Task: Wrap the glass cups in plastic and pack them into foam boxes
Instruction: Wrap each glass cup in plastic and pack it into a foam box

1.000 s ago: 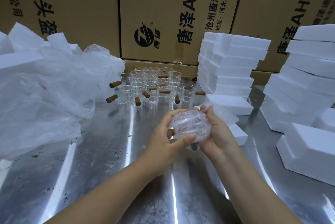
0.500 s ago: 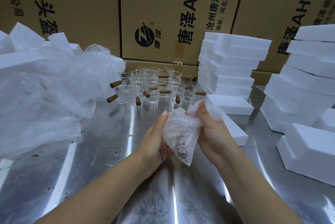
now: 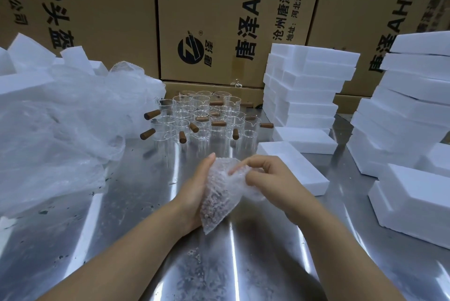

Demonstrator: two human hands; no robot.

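At the far left, white foam pieces stand behind a large heap of thin clear plastic sheeting, which spreads over the left part of the shiny metal table. Brown cardboard cartons with printed lettering form a wall along the back.

In the middle of the table, near the cartons, a cluster of unwrapped glass cups stands upright, their short brown wooden handles pointing out in various directions.

Nearer the camera, both hands meet above the table on a bubble-wrap bundle. A brownish shape shows through its lower half, and its lower tip tapers to a point; the cup inside cannot be made out clearly. The left hand cups the bundle's left side, with its fingers lying close together and nearly straight along the wrap; its thumb is hidden. The right hand is at the bundle's upper right, where its curled fingers pinch the loose wrap while the index finger reaches left across the top.

Just beside the right hand, a closed foam box lies flat on the table. Behind it rises a stack of foam boxes, with one more lying at its foot. At the far right stands a taller foam stack, and a single foam box rests in front of it.
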